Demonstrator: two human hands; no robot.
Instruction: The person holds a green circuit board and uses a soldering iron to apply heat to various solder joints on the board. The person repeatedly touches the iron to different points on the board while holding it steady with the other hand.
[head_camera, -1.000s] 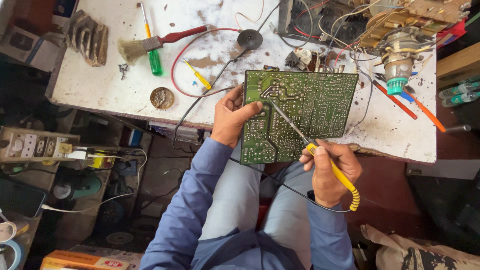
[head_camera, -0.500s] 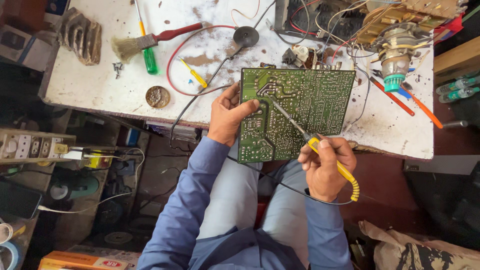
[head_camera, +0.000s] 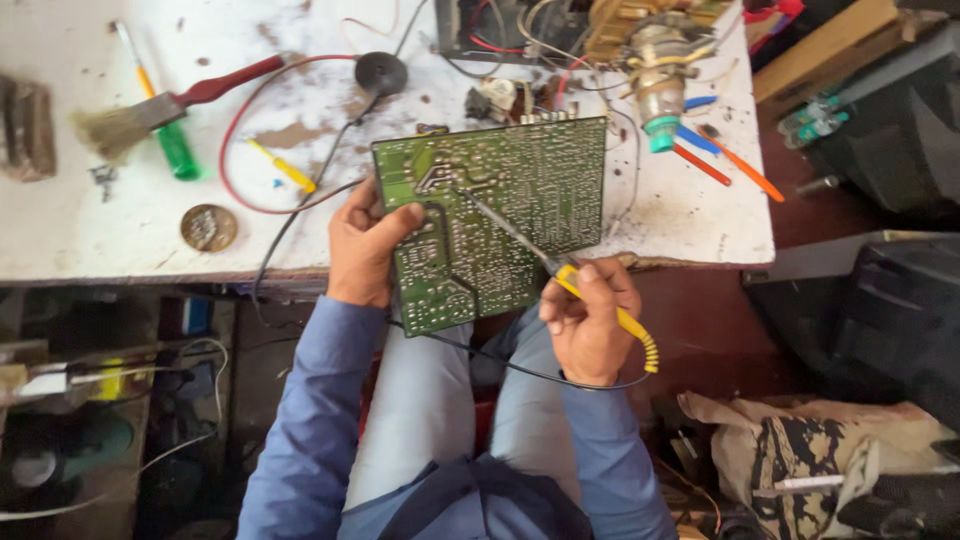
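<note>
We grip the circuit board in our left hand and the soldering iron in our right hand; a tip slip risks bridging adjacent tracks.

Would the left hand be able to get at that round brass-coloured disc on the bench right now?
Probably not at once. The left hand is gripping the green circuit board. The disc lies in the open on the white bench to its left, with nothing between them, but the hand would have to let go first.
</note>
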